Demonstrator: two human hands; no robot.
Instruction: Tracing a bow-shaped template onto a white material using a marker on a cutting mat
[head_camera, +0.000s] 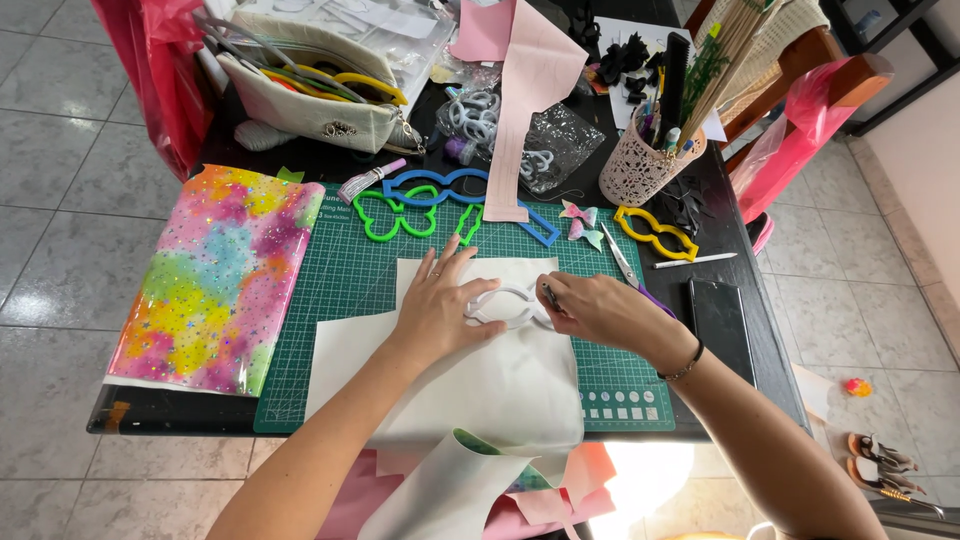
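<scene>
Two hands at work: the left hand presses flat, fingers spread, on a white bow-shaped template; the right hand pinches a pen against its edge, over white sheet material.

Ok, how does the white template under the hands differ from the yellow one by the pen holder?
The white template lies on pale sheet material, pinned by the left hand, while the right hand holds a pen at its edge. The yellow template lies untouched on the dark table. Both are open, bow-like outlines.
</scene>
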